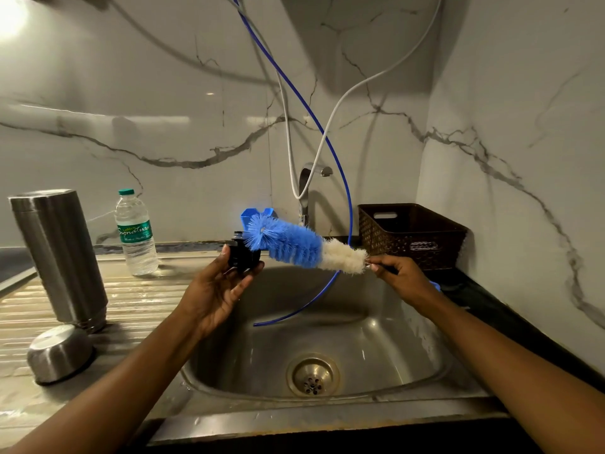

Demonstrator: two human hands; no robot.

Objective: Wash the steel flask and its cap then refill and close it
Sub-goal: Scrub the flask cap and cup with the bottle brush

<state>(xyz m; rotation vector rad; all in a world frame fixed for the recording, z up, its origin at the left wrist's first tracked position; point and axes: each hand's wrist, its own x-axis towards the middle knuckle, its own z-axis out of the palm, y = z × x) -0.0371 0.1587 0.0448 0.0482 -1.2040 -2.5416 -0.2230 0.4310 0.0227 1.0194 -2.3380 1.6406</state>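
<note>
L hand (212, 290) grips black cap (240, 253) over sink (409, 339), fingers curled. R hand (399, 276) pinches bottle brush (294, 245) handle; blue bristles against cap. Steel flask (59, 253) stands on drainboard (147, 299).

A home kitchen: a steel sink (376, 339) with drainboard (137, 299) and tap (306, 188) is set in a counter against marble-look walls (163, 109), beside a basket (412, 234).
</note>
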